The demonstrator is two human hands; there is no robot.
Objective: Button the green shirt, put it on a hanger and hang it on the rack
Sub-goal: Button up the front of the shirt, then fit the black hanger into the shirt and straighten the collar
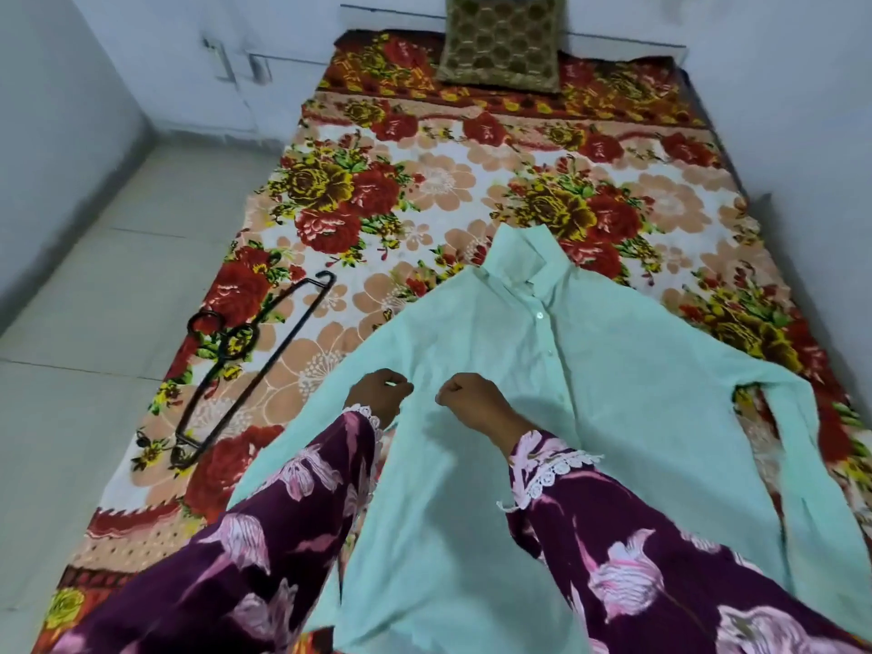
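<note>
Head view had the green shirt (590, 370) flat on the bed (424, 191), hanger (255, 365) just left, both hands (377, 394) (472, 401) curled on the cloth, fingers apparently pinching it — best pull placket edges taut, button top-down.

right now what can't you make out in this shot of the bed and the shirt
Head view only:
- Pale green button-up shirt: hem cut off by the bottom edge and covered by the purple floral sleeves.
- Left hand and right hand: fingers curled under, so whether they pinch fabric is hidden.
- Lower buttons: too small to tell if fastened.
- Rack: out of frame.
- Black wire hanger: fully visible.
</note>
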